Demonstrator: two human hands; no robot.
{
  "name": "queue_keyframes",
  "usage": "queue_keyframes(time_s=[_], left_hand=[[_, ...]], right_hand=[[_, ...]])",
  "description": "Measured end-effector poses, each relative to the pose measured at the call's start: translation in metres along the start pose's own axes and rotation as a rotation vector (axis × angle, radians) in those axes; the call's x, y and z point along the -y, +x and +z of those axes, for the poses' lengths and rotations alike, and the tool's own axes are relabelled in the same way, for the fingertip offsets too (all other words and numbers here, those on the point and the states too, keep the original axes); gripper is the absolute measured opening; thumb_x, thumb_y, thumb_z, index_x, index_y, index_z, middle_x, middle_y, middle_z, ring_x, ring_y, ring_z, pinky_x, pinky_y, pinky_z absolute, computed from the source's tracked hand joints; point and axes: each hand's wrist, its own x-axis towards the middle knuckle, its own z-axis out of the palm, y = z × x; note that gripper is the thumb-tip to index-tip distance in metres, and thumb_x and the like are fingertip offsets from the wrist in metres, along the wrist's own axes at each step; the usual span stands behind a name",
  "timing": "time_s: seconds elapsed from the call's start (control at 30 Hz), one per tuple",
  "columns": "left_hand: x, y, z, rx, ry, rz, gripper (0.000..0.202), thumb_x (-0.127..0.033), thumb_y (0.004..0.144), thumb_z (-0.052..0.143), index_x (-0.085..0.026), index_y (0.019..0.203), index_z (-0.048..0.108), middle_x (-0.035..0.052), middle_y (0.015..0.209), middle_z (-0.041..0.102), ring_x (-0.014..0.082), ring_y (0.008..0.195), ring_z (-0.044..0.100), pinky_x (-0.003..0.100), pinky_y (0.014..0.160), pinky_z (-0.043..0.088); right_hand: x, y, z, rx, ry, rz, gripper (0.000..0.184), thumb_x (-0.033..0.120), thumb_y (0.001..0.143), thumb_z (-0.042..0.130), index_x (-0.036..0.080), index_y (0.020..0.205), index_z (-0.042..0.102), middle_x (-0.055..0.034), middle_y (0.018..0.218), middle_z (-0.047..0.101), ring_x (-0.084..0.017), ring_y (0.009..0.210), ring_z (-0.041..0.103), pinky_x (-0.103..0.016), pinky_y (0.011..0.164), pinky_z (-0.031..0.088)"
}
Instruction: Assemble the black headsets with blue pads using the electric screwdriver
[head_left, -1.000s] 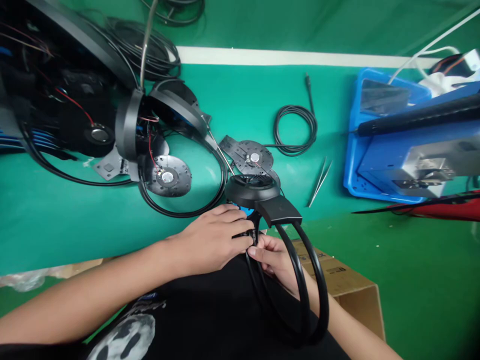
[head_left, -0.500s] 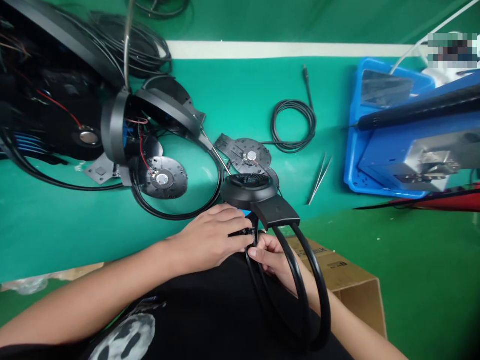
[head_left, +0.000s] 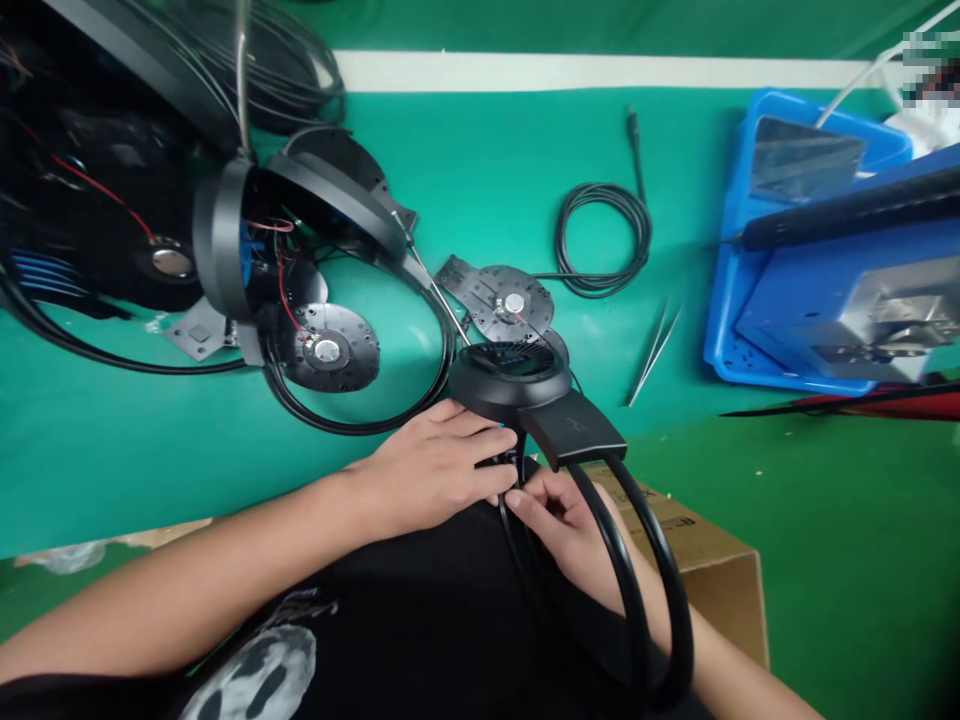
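A black headset (head_left: 576, 428) hangs at the table's near edge, its upper ear cup (head_left: 491, 392) tilted and its paired headband tubes (head_left: 671, 560) curving down over my lap. My left hand (head_left: 435, 465) is closed on the lower part of the headset beneath that cup, the fingers bent over a dark piece there. Just right of it, my right hand (head_left: 562, 515) is closed by the slim black part under the cup, thumb towards the left fingertips. Fingers and tubes hide what exactly it grips. Behind the cup lies a round speaker plate (head_left: 491, 300) with a silver centre.
More opened headsets (head_left: 225, 240) and speaker plates (head_left: 352, 345) crowd the left. A coiled cable (head_left: 562, 240) and tweezers (head_left: 654, 355) lie on the green table. At right, a blue tray (head_left: 716, 340) holds a blue device and a soldering iron (head_left: 825, 215). A cardboard box (head_left: 720, 575) stands below.
The view has shifted slightly. The held headset and both hands sit a little further right, and the right thumb has changed its position a little. Both hands keep their places on the headset.
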Motion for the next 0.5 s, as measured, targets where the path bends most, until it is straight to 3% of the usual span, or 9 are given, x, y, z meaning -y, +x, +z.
queue_keyframes(time_s=[0.07,0.27,0.33,0.43,0.5], left_hand=[[0.0008,-0.0002,0.0006,-0.033,-0.02,-0.002,0.018,-0.03,0.106,0.058,-0.027,0.105,0.075,0.0017,0.118,0.071,0.0186,0.107,0.063,0.035,0.091,0.039],[0.0029,-0.0008,0.0016,-0.062,-0.047,0.021,0.017,-0.028,0.105,0.059,-0.025,0.104,0.076,0.0043,0.121,0.072,0.0196,0.111,0.062,0.035,0.091,0.037],[0.0025,-0.0004,0.0018,-0.069,-0.053,0.011,0.016,-0.029,0.104,0.06,-0.025,0.103,0.076,0.0044,0.12,0.071,0.0195,0.108,0.062,0.035,0.089,0.037],[0.0016,-0.0002,0.0019,-0.078,-0.061,0.01,0.013,-0.029,0.103,0.063,-0.025,0.101,0.076,0.0034,0.114,0.072,0.0194,0.105,0.063,0.034,0.086,0.036],[0.0014,-0.0006,0.0017,-0.086,-0.049,0.011,0.013,-0.028,0.102,0.064,-0.025,0.1,0.076,0.0035,0.114,0.072,0.0196,0.105,0.063,0.034,0.086,0.036]], right_hand=[[0.0011,-0.0003,-0.0008,0.035,0.003,0.02,0.05,0.065,0.09,0.064,0.02,0.068,0.061,0.0012,0.06,0.051,-0.012,0.058,0.044,-0.029,0.058,0.034],[-0.0052,0.0038,-0.0024,0.249,0.344,0.217,0.055,0.073,0.084,0.066,0.019,0.075,0.067,-0.0011,0.061,0.06,-0.009,0.045,0.037,-0.026,0.044,0.023],[-0.0077,0.0038,-0.0025,0.203,0.292,0.186,0.052,0.071,0.084,0.068,0.019,0.075,0.066,-0.0001,0.061,0.058,-0.009,0.048,0.04,-0.026,0.046,0.027],[-0.007,0.0021,-0.0019,0.009,0.065,0.033,0.046,0.064,0.084,0.073,0.021,0.072,0.063,0.0009,0.064,0.057,-0.012,0.06,0.048,-0.027,0.058,0.038],[-0.0029,0.0012,-0.0015,-0.037,0.002,0.005,0.047,0.064,0.084,0.074,0.021,0.069,0.061,0.001,0.062,0.055,-0.012,0.06,0.048,-0.028,0.059,0.038]])
